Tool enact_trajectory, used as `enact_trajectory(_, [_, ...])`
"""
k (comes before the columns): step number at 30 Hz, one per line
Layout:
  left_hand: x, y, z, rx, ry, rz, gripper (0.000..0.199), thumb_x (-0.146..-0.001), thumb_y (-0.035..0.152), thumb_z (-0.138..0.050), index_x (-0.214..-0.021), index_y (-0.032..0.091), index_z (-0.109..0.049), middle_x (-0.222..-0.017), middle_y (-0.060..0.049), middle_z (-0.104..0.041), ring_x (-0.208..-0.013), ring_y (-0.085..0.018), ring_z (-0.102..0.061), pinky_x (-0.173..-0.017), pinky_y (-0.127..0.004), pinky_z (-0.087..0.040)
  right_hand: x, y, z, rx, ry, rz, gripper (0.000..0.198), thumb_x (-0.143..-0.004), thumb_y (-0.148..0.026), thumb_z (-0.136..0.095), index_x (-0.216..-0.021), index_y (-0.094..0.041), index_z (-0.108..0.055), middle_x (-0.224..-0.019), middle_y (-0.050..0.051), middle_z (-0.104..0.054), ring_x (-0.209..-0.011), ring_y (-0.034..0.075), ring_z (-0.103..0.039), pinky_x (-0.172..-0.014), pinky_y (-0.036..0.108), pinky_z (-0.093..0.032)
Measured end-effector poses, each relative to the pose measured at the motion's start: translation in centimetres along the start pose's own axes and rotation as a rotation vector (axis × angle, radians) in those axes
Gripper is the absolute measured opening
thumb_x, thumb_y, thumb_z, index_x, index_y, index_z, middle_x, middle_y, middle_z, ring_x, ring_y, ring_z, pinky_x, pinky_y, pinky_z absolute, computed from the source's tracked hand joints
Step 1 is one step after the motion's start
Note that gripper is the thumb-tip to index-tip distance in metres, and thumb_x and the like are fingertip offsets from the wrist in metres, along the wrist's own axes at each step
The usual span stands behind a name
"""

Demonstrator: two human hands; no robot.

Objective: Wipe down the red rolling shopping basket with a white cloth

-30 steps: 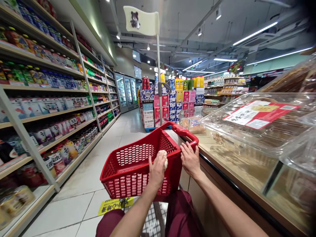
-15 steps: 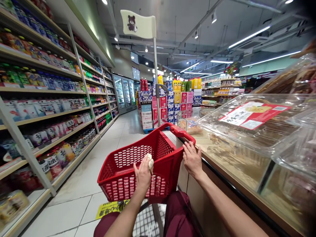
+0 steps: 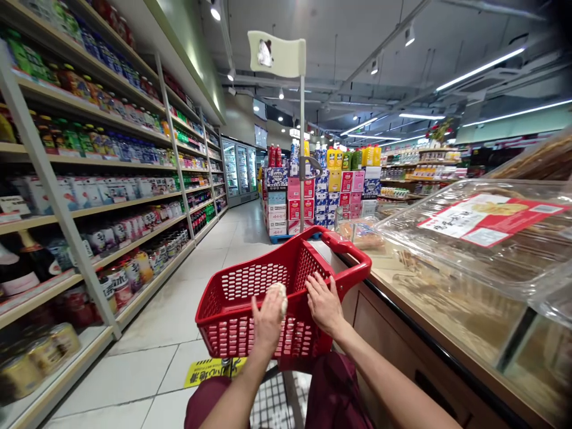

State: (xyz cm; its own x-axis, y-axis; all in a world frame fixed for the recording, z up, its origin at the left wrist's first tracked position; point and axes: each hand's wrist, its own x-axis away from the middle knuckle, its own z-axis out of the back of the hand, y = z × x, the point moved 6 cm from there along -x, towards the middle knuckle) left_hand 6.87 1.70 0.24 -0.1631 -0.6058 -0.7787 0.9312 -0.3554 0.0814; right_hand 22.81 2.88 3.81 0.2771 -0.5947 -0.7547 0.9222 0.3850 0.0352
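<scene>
In the head view a red shopping cart basket with perforated walls stands in front of my knees. My left hand presses a crumpled white cloth against the near rim; part of the cloth is hidden under the fingers. To its right, my right hand lies on the same rim near the rear corner, fingers stretched out and holding nothing. The cart's red handle sticks out to the right of that hand, untouched. A pole with a cream flag rises behind the basket.
Drink shelves line the left side. Close on the right is a wooden counter with clear plastic food boxes. Stacked drink cartons stand ahead. A yellow floor sign lies beneath the cart.
My right hand has moved left from the handle's corner onto the near rim. The left hand with the cloth stays at the rim. The whole view has shifted, with the cart appearing farther right.
</scene>
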Motion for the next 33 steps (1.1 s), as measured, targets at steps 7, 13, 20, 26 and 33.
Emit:
enact_trajectory(7, [2.2,-4.5,1.7,-0.083,0.015,0.081,0.039,-0.083,0.014,-0.040,-0.118,0.029,-0.049,-0.127,-0.006,-0.051,-0.116,-0.019,-0.048,-0.107,-0.056,-0.005,0.1,-1.3,-1.0,-0.033,-0.038,0.005,0.035,-0.085,-0.018,-0.037,-0.112,-0.018,-0.059,-0.122,0.007,-0.056,-0.122,0.022,-0.040,-0.107,0.048,-0.009])
enact_trajectory(13, [2.7,-4.0,1.7,-0.102,0.013,-0.063,0.042,-0.083,0.011,-0.037,-0.118,0.028,-0.049,-0.124,-0.004,-0.054,-0.118,-0.018,-0.046,-0.108,-0.052,-0.003,0.0,-4.0,-2.0,-0.103,-0.076,0.033,0.034,-0.086,-0.021,-0.038,-0.114,-0.017,-0.057,-0.124,0.006,-0.054,-0.124,0.022,-0.037,-0.107,0.047,-0.007])
enact_trajectory(20, [4.2,-7.2,3.4,-0.201,-0.037,0.027,0.047,-0.080,0.009,-0.035,-0.122,0.027,-0.047,-0.130,-0.006,-0.047,-0.120,-0.019,-0.044,-0.107,-0.052,-0.003,0.3,-5.2,-2.9,-0.143,-0.141,0.018,0.033,-0.086,-0.019,-0.039,-0.115,-0.018,-0.056,-0.125,0.006,-0.053,-0.125,0.022,-0.037,-0.107,0.048,-0.008])
enact_trajectory(26, [4.5,-6.0,3.0,-0.178,-0.110,0.051,0.059,-0.074,0.026,-0.049,-0.130,0.015,-0.037,-0.138,-0.012,-0.036,-0.129,-0.027,-0.030,-0.107,-0.052,-0.010,0.6,-5.5,-3.0,-0.165,-0.154,0.013,0.033,-0.086,-0.020,-0.039,-0.115,-0.018,-0.055,-0.125,0.005,-0.053,-0.124,0.022,-0.037,-0.107,0.049,-0.006])
enact_trajectory(33, [4.0,-9.3,2.2,-0.149,-0.131,0.158,0.054,-0.074,0.004,-0.035,-0.124,0.022,-0.046,-0.129,-0.007,-0.049,-0.119,-0.020,-0.045,-0.106,-0.049,-0.019,0.7,-5.4,-3.1,-0.147,-0.168,0.034,0.034,-0.087,-0.020,-0.038,-0.116,-0.019,-0.055,-0.125,0.006,-0.053,-0.123,0.022,-0.038,-0.107,0.049,-0.008])
